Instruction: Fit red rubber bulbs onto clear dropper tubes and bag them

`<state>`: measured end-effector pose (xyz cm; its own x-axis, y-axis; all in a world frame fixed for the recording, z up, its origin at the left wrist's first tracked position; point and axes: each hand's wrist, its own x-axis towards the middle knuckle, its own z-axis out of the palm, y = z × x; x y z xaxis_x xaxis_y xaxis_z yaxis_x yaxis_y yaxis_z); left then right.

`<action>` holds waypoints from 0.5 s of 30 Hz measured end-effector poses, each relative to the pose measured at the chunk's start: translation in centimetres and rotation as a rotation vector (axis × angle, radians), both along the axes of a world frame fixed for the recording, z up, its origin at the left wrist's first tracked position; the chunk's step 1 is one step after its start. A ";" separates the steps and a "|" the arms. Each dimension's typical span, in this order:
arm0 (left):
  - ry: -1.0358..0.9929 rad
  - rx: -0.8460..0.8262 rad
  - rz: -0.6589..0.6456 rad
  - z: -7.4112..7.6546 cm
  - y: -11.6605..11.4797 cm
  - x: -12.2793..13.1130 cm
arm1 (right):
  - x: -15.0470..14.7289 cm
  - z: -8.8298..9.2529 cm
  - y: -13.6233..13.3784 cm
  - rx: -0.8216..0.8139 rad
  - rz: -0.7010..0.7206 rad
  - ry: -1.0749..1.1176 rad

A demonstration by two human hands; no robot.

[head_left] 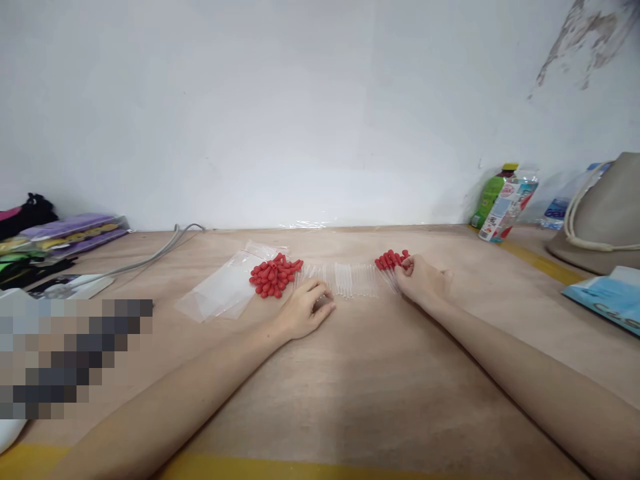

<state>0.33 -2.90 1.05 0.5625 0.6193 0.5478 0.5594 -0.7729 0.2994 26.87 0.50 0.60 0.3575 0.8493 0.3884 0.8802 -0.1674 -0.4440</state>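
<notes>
A row of slim clear tubes (350, 280) lies side by side on the wooden table. My left hand (307, 310) rests at the row's left end, its fingers loosely curved and the thumb apart, with nothing visible in them. Just beyond it sits a pile of red rubber bulbs (273, 277), partly on a clear plastic bag (215, 290). At the right, several droppers with red bulbs (389, 260) on clear stems lie in a slanted row. My right hand (420, 280) is closed at this row, its fingertips pinching a red-bulbed dropper; the fingers partly hide it.
At the back right stand a green bottle (489, 197) and a printed carton (509, 207). A beige bag (607, 207) and a blue packet (607, 297) are at the right. Purple packets (75, 233), a grey cable (145, 260) and a power strip (83, 285) lie left.
</notes>
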 end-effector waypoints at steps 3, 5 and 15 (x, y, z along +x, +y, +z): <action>0.001 -0.022 -0.006 0.0 0.0 0.0 | -0.4 -0.2 -0.3 0.048 0.077 -0.031; 0.006 -0.028 -0.009 0.0 0.0 0.1 | -0.9 -0.2 -0.5 0.073 0.153 -0.092; 0.023 -0.027 -0.019 -0.1 0.1 0.1 | -2.3 -0.3 -0.9 0.057 0.197 -0.280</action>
